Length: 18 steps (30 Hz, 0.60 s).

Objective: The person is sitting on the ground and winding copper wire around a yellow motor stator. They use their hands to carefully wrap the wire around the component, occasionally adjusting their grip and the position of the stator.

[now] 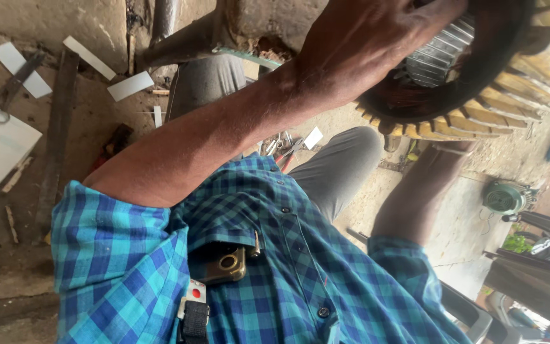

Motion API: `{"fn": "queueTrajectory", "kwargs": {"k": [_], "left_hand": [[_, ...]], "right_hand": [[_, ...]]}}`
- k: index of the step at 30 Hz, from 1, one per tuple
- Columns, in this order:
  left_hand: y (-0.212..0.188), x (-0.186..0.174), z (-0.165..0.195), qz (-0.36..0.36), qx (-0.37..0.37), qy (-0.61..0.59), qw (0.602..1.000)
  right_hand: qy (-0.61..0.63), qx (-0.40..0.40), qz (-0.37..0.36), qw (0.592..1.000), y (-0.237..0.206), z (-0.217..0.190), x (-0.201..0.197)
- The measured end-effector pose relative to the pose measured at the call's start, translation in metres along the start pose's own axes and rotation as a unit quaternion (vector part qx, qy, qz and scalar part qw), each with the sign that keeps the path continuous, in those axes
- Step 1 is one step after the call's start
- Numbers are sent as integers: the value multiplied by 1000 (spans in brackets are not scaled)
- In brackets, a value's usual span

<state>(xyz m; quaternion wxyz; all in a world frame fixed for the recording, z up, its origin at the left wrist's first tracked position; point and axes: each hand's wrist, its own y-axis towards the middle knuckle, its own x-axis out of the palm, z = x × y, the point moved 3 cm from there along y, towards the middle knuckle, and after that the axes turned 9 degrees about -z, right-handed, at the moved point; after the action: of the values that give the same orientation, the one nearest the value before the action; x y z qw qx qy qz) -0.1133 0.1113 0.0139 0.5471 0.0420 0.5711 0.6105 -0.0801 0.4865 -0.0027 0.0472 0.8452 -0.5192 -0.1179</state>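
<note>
Resting on the upper rim of a motor stator (pixel 453 108), the left hand (pixel 364 38) is seen with its fingers curled over the dark edge, closed on the stator. Copper-coloured windings and yellowish slot insulation are seen along the ring below that hand, with a ribbed metal part (pixel 437 54) just beside its fingers. The right hand (pixel 456 148) is mostly hidden beneath the stator; whether it is open or closed cannot be told, only the forearm being shown rising to the ring's underside. White paper strips (pixel 132 85) and scissors (pixel 4 95) lie on the floor (pixel 7 267) well apart from the left hand. A phone (pixel 221 264) sits in the checked shirt pocket.
</note>
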Motion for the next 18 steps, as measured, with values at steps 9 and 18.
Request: {"fn": "queueTrajectory", "kwargs": {"k": [9, 18], "left_hand": [[-7, -35, -10, 10, -40, -163, 986], [0, -30, -4, -1, 18, -101, 995]], "right_hand": [[22, -18, -3, 1000, -23, 9, 9], [41, -29, -11, 999, -17, 18, 23]]}}
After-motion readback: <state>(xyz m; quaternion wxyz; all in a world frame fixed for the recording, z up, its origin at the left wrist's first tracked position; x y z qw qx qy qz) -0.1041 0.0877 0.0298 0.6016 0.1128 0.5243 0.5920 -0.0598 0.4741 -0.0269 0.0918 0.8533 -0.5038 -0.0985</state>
